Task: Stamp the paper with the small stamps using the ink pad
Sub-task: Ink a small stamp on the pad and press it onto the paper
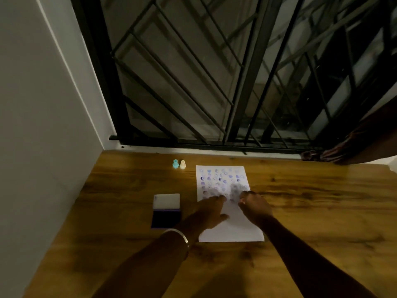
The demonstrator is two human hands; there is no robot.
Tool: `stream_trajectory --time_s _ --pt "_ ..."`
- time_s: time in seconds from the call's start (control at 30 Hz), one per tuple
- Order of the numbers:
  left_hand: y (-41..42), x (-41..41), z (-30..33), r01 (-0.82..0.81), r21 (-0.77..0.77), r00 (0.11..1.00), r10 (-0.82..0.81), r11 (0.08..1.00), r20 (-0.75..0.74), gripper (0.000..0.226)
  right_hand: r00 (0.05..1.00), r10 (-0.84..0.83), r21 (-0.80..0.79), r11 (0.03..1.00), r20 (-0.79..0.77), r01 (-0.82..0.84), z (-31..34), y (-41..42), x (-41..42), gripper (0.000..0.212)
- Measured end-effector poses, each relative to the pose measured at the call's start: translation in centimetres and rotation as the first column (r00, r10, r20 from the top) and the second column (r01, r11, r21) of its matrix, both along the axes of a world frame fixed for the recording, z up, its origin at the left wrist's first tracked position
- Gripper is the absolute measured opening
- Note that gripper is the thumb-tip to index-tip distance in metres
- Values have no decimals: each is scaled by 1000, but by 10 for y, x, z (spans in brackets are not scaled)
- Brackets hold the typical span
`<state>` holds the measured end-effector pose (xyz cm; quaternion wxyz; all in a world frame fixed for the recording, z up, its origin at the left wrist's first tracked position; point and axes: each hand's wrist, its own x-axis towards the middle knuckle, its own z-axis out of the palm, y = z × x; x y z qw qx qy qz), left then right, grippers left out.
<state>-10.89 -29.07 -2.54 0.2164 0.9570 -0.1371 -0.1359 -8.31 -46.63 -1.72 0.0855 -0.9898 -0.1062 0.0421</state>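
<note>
A white paper [233, 227] lies on the wooden table, and rows of purple-blue stamp marks cover its far half. My left hand [209, 209] rests flat on the paper's left side with the fingers spread and a bangle on the wrist. My right hand [254, 206] is on the paper's right side with its fingers curled down at the lowest row of marks; whatever is under them is hidden. The open ink pad [165, 218] lies left of the paper, its white lid folded back. A teal stamp [175, 164] and a cream stamp [182, 164] stand upright side by side at the back.
The table [322, 211] butts against a white wall [43, 125] on the left and a dark barred window [214, 82] at the back. A dark curtain [354, 145] hangs at the back right corner.
</note>
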Motion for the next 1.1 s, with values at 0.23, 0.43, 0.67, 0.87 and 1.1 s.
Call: stream_trajectory --time_s 0.23,0.43,0.67,0.87,1.1 --pt "-25 -2 -14 96 91 995 -98 991 21 84 999 42 50 998 -21 -41 -4 -9 11 25" --pt "-27 -4 -23 100 69 992 -105 993 70 84 985 171 -48 984 14 -170 -11 -12 18 25" --pt "-28 -3 -28 102 48 988 -107 994 108 88 972 236 -166 958 -4 -234 -12 -7 25 29" --pt "-27 0 -35 98 73 987 -106 993 120 93 987 159 -108 981 -38 -162 -12 -3 32 25" --pt "-27 -1 -37 81 52 991 -86 995 102 84 992 104 -54 993 -69 -108 -7 -1 29 26"
